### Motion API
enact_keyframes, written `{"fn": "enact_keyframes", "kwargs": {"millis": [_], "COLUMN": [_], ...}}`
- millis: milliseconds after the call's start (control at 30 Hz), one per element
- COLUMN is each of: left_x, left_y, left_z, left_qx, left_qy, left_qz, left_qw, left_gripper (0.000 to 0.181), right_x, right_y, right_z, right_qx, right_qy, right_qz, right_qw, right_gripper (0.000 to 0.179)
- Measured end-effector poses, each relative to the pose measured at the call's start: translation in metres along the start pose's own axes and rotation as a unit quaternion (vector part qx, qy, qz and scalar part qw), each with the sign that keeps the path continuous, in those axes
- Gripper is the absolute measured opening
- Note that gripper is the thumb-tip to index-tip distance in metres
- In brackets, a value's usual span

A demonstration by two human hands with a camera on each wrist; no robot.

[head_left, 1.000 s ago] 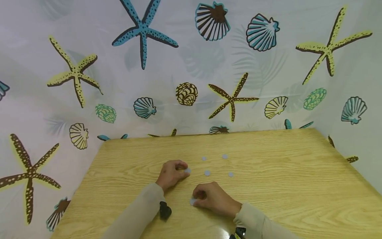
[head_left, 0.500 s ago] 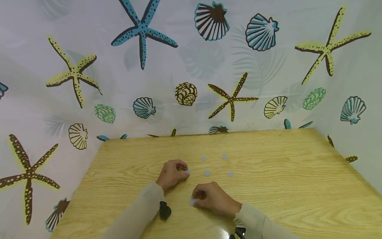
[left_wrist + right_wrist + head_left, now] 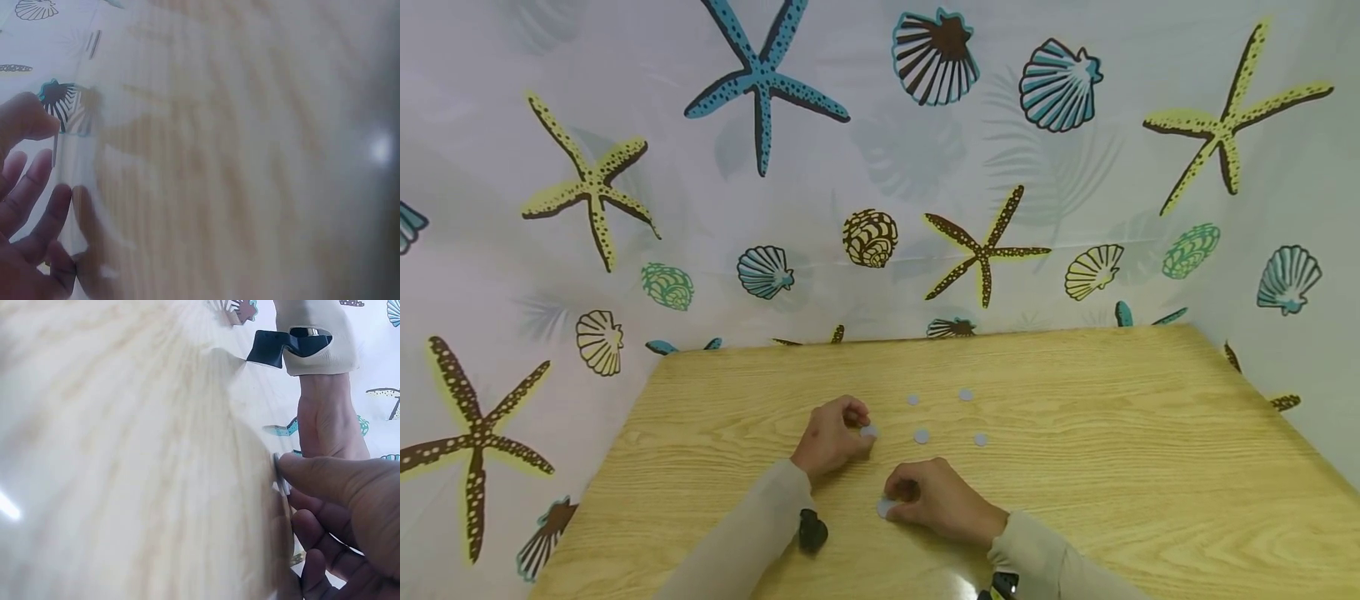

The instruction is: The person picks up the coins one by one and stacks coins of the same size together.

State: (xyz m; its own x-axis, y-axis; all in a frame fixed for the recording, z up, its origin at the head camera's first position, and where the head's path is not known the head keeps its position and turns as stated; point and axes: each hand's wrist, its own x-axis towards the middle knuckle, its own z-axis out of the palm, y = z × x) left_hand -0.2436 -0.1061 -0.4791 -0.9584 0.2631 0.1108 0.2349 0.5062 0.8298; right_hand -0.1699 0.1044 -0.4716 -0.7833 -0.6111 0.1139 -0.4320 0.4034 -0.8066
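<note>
My left hand pinches a small flat grey disc between thumb and fingers, left of the other discs. In the left wrist view this disc shows edge-on as a thin line, slightly off the table surface. Nearer to me, my right hand holds a second grey disc by its edges, low at the tabletop. The right wrist view has the thumb against that disc; the curled fingers partly hide it.
Several more grey discs lie on the wooden table: a smaller one and another at the back, with two discs, one left and one right, in front. A shell-and-starfish patterned cloth stands behind.
The left hand's fingertips have risen a little, and its disc has shifted slightly left and tilted. My right hand stays in place with its disc. The discs on the table have not moved.
</note>
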Motion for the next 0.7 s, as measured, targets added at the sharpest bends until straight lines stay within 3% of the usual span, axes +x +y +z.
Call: {"fn": "enact_keyframes", "kwargs": {"millis": [267,700], "left_x": [-0.008,-0.023], "left_y": [0.0,0.0], "left_z": [-0.008,-0.011], "left_qx": [-0.039,-0.054], "left_qy": [-0.009,0.002], "left_qz": [0.006,0.025], "left_qw": [0.9992,0.9982], "left_gripper": [0.024,0.02], "right_x": [0.001,0.001], "right_y": [0.001,0.001], "right_z": [0.001,0.001], "right_qx": [0.0,-0.008], "right_qy": [0.0,0.001], "right_qz": [-0.003,-0.011], "right_qw": [1.0,0.9999], "right_gripper": [0.017,0.017]}}
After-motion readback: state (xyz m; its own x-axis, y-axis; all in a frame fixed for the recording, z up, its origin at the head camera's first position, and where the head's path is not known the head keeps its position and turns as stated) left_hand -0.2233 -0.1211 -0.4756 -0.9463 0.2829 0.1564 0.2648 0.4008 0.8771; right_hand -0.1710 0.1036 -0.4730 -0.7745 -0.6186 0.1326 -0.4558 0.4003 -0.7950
